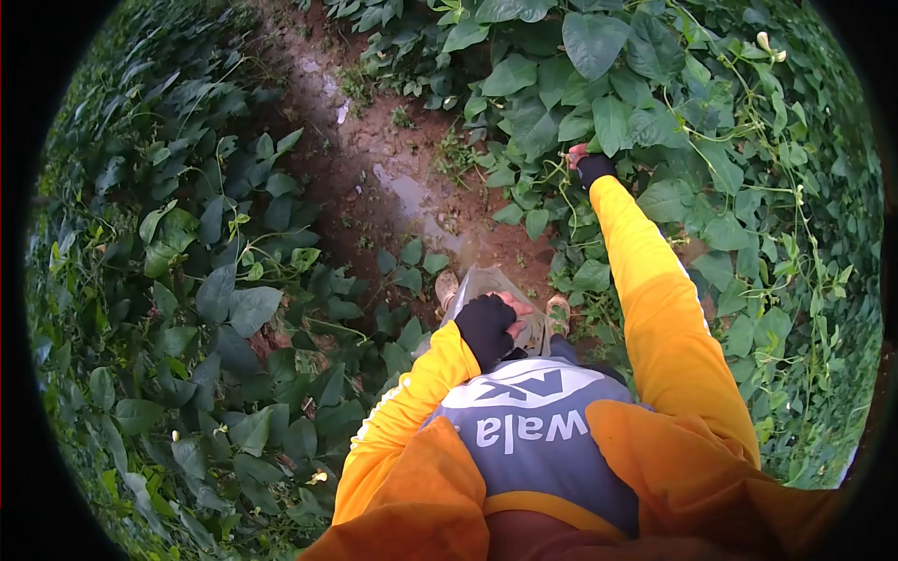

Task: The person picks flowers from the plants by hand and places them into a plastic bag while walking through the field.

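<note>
My left hand, in a black fingerless glove, is close to my waist. Its bare fingers curl at the rim of a translucent plastic bag, which hangs open between my legs. What lies inside the bag cannot be made out. Stretched forward and to the right, my right hand is at the edge of a leafy bean-like plant. That hand also wears a black glove, and its fingertips are drawn together among leaves and a thin vine. Leaves partly hide whatever those fingers pinch.
A muddy path with wet puddles runs ahead between two rows of dense foliage. My shoes stand on the soil on either side of the bag. Pale blossoms show among trailing vines at right.
</note>
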### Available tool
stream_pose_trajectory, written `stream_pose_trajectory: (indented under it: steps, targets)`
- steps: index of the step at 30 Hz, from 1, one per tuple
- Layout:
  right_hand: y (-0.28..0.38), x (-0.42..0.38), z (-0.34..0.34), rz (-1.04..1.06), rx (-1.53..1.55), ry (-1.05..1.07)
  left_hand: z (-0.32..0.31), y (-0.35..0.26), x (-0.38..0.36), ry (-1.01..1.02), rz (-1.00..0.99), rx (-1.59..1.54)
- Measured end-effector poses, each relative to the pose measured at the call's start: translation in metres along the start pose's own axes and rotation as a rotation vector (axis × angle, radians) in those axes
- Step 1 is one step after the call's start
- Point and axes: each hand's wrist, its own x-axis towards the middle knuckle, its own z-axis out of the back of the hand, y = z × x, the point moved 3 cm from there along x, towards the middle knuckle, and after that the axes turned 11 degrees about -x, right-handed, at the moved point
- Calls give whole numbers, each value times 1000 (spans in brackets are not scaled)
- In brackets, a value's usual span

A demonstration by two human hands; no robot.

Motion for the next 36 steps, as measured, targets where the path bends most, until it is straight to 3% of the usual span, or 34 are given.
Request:
stream_pose_trajectory:
  steps: [4,6,7,8,10,12,13,14,17,18,21,25,27,29,33,34,36]
  targets:
    - [27,-33,20,-29,314,-4,5,-5,1,-27,24,28]
    - [74,-82,57,161,475,-132,12,-8,3,-54,3,52]
    - [93,-106,72,351,406,-237,21,-10,2,-217,-43,2]
    - [118,-137,92,453,378,-213,30,-12,2,-372,-96,-54]
    - [156,-200,114,581,349,-11,49,-14,2,-525,-98,-76]
    - [166,-247,100,764,341,295,67,-14,3,-632,-122,-92]
    - [162,-264,87,736,218,525,76,-12,3,-671,-135,-93]
    - [151,-272,60,813,38,544,82,-7,4,-688,-156,-92]
    - [168,-281,60,763,-581,679,104,-16,7,-680,-192,-91]
    - [171,-281,59,763,-586,660,109,-18,8,-682,-211,-84]
    - [186,-283,74,547,-523,863,125,-24,9,-639,-274,-89]
    - [184,-264,69,658,-191,765,152,-26,7,-569,-343,-83]
    - [207,-258,99,411,204,721,174,-20,2,-583,-375,-43]
    - [225,-257,124,395,394,355,202,-18,-6,-617,-360,-34]
    - [211,-256,119,332,444,-16,260,-15,-23,-738,-361,47]
    - [202,-256,111,335,438,-51,271,-11,-27,-761,-360,32]
    - [195,-268,109,148,392,-42,291,-4,-32,-800,-370,20]
